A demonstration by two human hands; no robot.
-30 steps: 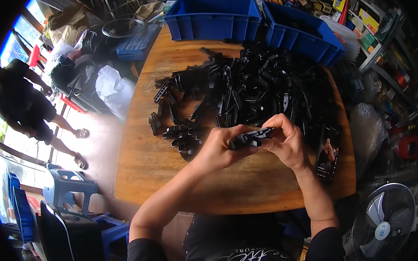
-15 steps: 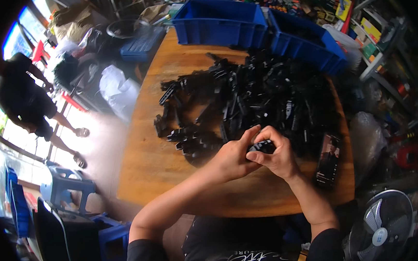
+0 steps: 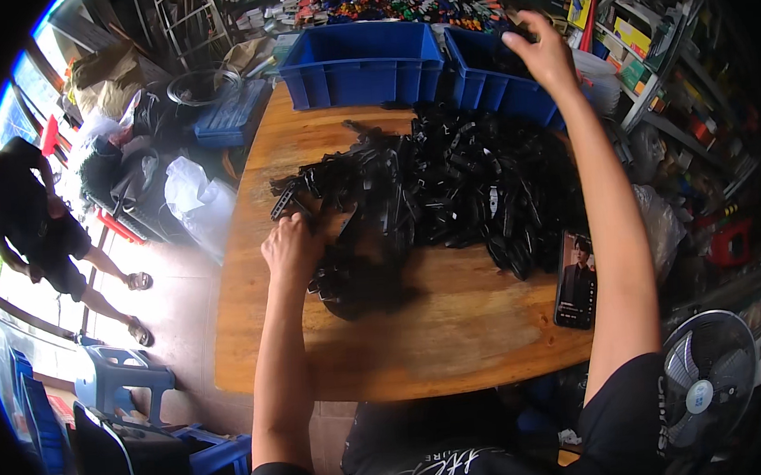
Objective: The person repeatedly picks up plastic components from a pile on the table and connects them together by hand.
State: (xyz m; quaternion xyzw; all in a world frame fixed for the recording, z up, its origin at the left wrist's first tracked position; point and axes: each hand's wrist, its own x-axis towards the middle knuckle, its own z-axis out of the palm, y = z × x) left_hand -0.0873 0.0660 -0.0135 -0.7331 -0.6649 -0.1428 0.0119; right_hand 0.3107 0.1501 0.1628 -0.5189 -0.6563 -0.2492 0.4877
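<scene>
At tbl [image 3: 484, 336] back: 2 blue bins [image 3: 361, 84], R bin [image 3: 498, 95] w/ dk pcs [image 3: 502, 59].

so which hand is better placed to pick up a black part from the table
The left hand, probably: it is down at the left edge of the black parts, though whether it grips one is unclear. The right hand is up by the right blue bin, farther from them.

Wooden table [image 3: 466, 320]: heaped black parts [image 3: 482, 182], phone [image 3: 575, 286], blue bins [image 3: 369, 78].
</scene>
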